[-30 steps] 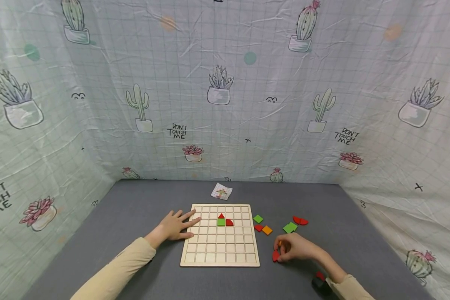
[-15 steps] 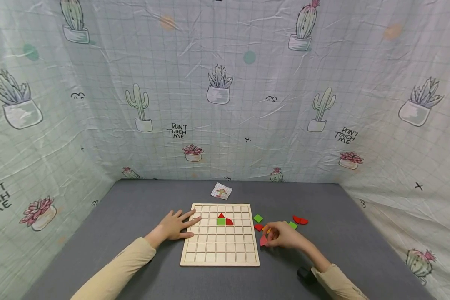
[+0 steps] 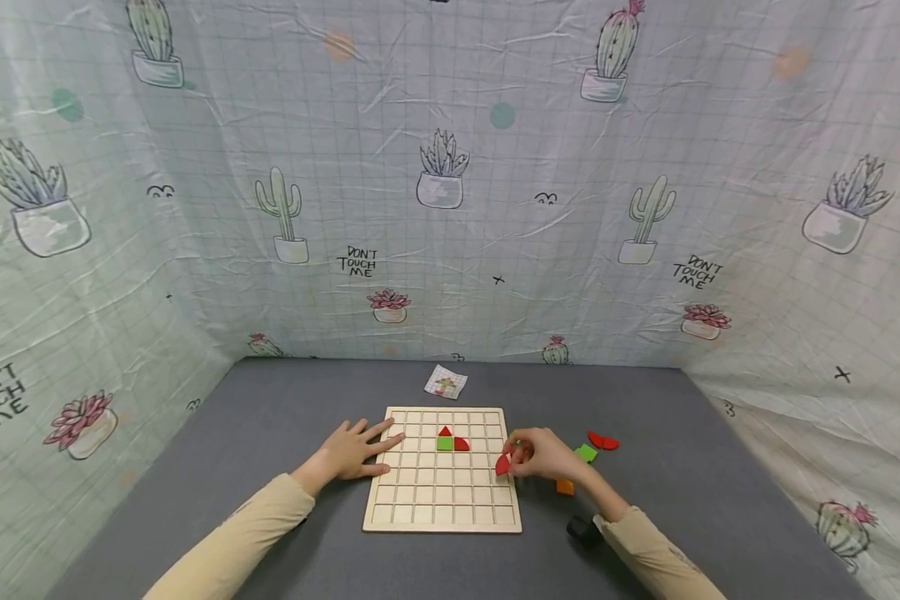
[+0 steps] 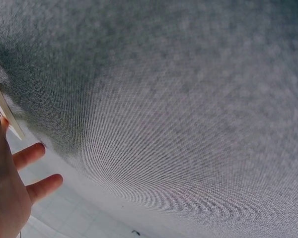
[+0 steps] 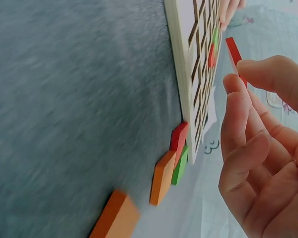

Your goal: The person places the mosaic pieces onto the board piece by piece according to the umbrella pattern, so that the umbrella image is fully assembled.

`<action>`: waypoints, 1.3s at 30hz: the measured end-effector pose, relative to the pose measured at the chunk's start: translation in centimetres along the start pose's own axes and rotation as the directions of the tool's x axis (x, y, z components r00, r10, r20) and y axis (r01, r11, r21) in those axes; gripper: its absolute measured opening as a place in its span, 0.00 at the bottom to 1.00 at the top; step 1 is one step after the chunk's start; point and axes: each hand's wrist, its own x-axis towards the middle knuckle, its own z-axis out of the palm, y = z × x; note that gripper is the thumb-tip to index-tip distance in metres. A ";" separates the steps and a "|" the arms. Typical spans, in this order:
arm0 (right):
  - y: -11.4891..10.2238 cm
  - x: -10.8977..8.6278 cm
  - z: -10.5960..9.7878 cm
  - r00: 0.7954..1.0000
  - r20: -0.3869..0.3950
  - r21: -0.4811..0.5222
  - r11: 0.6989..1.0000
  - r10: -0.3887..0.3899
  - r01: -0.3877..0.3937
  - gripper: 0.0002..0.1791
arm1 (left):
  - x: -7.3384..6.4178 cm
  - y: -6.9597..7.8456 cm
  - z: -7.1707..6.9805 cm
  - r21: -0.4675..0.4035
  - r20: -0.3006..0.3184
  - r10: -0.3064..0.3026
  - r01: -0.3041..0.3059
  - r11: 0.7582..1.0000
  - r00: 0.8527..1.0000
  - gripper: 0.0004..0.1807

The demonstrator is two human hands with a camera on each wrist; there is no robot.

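A light wooden grid board lies on the grey table. My left hand rests on its left edge with fingers spread; in the left wrist view part of that hand shows beside the board's edge. Thumb and fingertips of my right hand pinch a red tile with a curved side, held above the board's right edge. Seen edge-on in the right wrist view, the red tile is off the board. Toward the board's far side sit a red triangle, a green square and a red quarter-circle.
Beyond the board lies a small printed card. To the right are red tiles, green tiles and an orange tile. In the right wrist view, red, green and orange tiles lie beside the board.
My right hand has moved left and away from me with the red tile, from the table to above the board's right edge. The left hand stays in place.
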 end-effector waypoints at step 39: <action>-3.1 9.4 4.8 0.995 -0.070 0.074 0.995 0.073 -0.067 0.11 | -0.2 0.3 -0.3 0.009 0.006 -0.022 0.022 1.000 1.000 0.31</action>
